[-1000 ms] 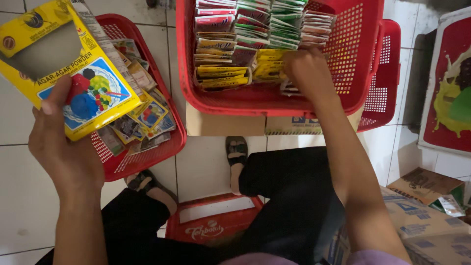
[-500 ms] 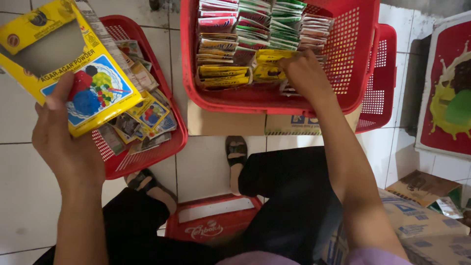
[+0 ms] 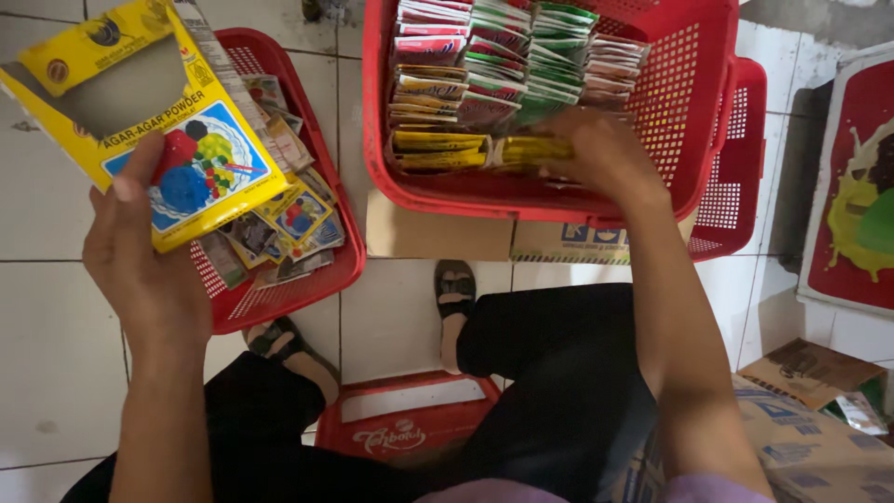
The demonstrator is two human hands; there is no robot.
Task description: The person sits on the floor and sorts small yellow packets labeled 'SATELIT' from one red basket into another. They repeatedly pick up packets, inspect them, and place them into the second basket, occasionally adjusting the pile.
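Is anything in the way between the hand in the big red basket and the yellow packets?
Nothing visible is. The right hand lies right on the yellow packets in the big red basket, fingers touching them. The left hand holds the yellow box off to the side.

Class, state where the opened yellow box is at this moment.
In the head view, upper left: the yellow box is held in the left hand, above the smaller red basket.

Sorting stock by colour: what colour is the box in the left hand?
Yellow box, with a blue panel; head view.
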